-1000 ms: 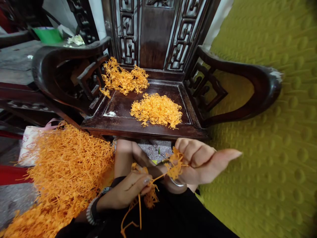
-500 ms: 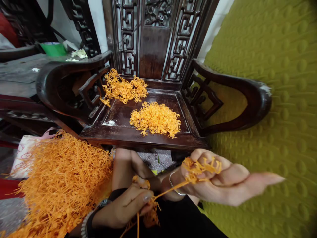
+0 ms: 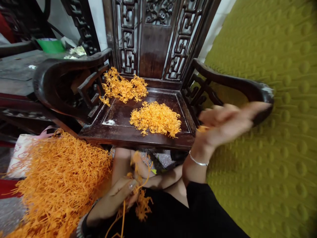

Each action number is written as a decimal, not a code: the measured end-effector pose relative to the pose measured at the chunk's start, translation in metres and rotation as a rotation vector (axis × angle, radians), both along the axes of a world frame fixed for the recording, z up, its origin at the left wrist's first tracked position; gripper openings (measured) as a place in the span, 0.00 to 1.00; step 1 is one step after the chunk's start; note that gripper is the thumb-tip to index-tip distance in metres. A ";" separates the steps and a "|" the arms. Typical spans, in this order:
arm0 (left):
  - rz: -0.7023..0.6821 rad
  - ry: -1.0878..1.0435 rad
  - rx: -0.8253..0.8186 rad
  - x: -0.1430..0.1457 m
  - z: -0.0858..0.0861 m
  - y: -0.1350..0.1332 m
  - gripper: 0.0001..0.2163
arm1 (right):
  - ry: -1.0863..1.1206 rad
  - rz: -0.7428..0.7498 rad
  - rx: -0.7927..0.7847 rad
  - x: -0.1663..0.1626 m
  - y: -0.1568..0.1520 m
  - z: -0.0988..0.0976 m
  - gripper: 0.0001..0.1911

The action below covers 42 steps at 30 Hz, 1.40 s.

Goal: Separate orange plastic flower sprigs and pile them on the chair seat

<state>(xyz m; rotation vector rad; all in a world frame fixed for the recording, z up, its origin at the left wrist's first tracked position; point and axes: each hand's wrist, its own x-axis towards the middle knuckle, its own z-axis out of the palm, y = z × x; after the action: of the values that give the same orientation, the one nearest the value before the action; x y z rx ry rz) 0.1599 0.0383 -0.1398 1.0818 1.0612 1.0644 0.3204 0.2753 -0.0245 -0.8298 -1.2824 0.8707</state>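
Observation:
My left hand [image 3: 116, 198] is low in the view, above my lap, pinched on an orange plastic sprig [image 3: 138, 195] with stems dangling below it. My right hand [image 3: 223, 124] is raised beside the front right corner of the dark carved wooden chair seat [image 3: 119, 110]. It is smeared by motion, and a small orange piece [image 3: 202, 129] shows at its fingers. Two heaps of small orange pieces lie on the seat: one in the middle [image 3: 155, 118], one at the back left [image 3: 123, 86]. A silver bangle [image 3: 196, 161] circles my right wrist.
A big tangle of orange plastic stems [image 3: 59, 178] fills the lower left, over a white bag [image 3: 18, 148]. The chair's armrests [image 3: 61, 66] curve out on both sides. A yellow-green bumpy surface [image 3: 272, 165] covers the right. A green container [image 3: 51, 44] stands far left.
My right hand has pulled away from the sprig and swung up and right towards the chair seat. The left hand has stayed low with the remaining sprig.

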 end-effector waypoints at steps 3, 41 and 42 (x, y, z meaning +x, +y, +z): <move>0.034 -0.130 0.092 0.002 0.009 0.006 0.25 | -0.363 -0.032 0.161 -0.028 0.034 -0.032 0.29; -0.290 -0.538 -0.147 0.019 -0.002 0.038 0.21 | 0.888 1.195 -0.912 -0.061 -0.088 -0.083 0.30; -0.295 -0.538 -0.147 0.021 -0.004 0.038 0.22 | 0.900 1.173 -0.902 -0.062 -0.089 -0.084 0.30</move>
<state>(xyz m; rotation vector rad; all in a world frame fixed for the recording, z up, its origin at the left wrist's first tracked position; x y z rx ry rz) 0.1805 0.0759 -0.1437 0.7427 0.5198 0.9463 0.2588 0.1860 -0.1089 -0.1268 -0.3927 2.5100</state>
